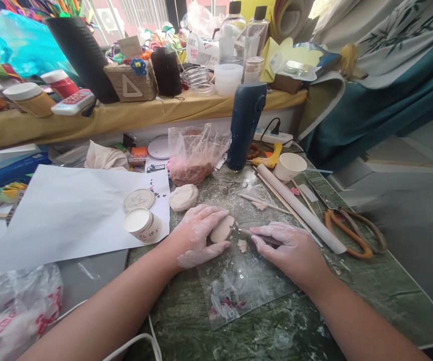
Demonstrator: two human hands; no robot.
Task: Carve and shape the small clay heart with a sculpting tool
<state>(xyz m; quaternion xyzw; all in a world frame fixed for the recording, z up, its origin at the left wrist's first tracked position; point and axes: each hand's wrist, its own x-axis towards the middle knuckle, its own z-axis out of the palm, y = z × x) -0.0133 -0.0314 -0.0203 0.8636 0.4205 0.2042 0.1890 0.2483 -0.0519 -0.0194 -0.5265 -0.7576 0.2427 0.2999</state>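
Note:
White powder coats both of my hands. My left hand [204,235] is curved around a small flat piece of pale clay [222,229], its thumb at the near edge and fingers at the far edge. In my right hand [286,245] is a thin clay tool [244,231], pinched between thumb and fingers, its metal tip at the clay's right edge. A clay scrap [242,245] lies just below the tip. Under the work is a clear plastic sheet [254,293] smeared with white. A rounded lump of white clay [184,197] sits beyond my left hand.
White paper [77,215] at left bears a paper cup [143,225] and a star-marked disc [139,199]. A bag of reddish clay [192,165] and a dark blue bottle [244,130] stand behind. At right lie a rolling pin [301,209] and orange-handled scissors [348,233].

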